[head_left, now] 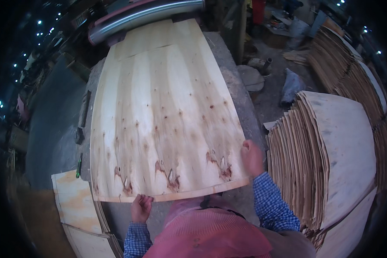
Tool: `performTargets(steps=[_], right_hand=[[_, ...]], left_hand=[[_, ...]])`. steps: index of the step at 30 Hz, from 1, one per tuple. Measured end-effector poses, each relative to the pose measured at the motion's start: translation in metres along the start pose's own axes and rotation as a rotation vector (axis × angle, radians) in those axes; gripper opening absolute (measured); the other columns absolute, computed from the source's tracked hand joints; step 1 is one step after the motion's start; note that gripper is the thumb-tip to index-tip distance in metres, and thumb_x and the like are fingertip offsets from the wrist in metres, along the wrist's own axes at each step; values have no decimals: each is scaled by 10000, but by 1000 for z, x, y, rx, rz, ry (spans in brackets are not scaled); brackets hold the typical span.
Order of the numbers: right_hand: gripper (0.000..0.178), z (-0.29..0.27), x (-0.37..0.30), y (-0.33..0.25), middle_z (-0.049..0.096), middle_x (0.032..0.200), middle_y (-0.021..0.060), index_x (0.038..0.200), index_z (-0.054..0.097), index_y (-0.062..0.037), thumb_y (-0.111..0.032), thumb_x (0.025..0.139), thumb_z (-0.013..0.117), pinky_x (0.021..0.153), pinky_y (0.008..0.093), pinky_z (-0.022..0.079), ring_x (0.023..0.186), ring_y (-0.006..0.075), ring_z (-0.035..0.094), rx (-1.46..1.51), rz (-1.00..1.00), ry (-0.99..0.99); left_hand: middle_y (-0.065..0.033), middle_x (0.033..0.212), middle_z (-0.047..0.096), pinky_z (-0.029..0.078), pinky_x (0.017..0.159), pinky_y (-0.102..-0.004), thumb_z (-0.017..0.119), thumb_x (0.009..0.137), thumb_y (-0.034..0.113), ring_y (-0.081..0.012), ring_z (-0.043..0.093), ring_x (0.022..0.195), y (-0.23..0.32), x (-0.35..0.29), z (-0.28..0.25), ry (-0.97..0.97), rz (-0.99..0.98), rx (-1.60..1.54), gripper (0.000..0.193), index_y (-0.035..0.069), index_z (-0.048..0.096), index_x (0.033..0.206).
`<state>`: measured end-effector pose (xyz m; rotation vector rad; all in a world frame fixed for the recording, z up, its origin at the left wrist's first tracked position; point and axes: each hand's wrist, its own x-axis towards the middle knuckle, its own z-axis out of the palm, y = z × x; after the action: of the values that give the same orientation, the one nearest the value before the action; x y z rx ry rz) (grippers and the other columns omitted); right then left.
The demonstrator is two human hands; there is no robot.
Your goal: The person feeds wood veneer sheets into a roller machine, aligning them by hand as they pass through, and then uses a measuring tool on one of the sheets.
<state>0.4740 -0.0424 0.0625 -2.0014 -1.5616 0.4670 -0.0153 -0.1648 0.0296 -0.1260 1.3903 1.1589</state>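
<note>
A large pale wood veneer sheet (172, 107) with brown knots lies across the table in front of me, its far end reaching a metal roller (146, 19). At the sheet's near edge, left of the middle, my left hand (141, 208) pinches the rim between thumb and fingers. My right hand (251, 158) is closed at the sheet's right edge, close to the near corner; its fingertips are partly hidden, but they appear to grip the edge.
On the right stand tall stacks of veneer sheets (344, 146). More sheets (75, 195) are piled low at the left, beside a green-and-black pen-like tool (79, 166). A dark board (51, 124) is further left. A grey bag (292, 86) sits on the floor beyond the table.
</note>
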Motion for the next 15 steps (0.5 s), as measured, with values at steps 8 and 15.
performTargets(steps=[8,15], right_hand=[[345,-45,61,-42,691,1020,87,1158,613,57,-152,884,618,781,305,523,864,163,662,837,140,-664],[370,-84,43,-64,657,1124,135,1236,550,49,-105,900,577,845,349,535,973,216,660,1237,172,-691]], left_hand=[[-75,887,688,576,701,-342,531,963,443,-286,683,912,-45,-3,-2,-241,-70,-156,396,71,629,870],[-190,1280,580,472,990,-483,468,980,452,-325,567,1184,-3,-51,103,-528,355,-653,573,8,467,1343]])
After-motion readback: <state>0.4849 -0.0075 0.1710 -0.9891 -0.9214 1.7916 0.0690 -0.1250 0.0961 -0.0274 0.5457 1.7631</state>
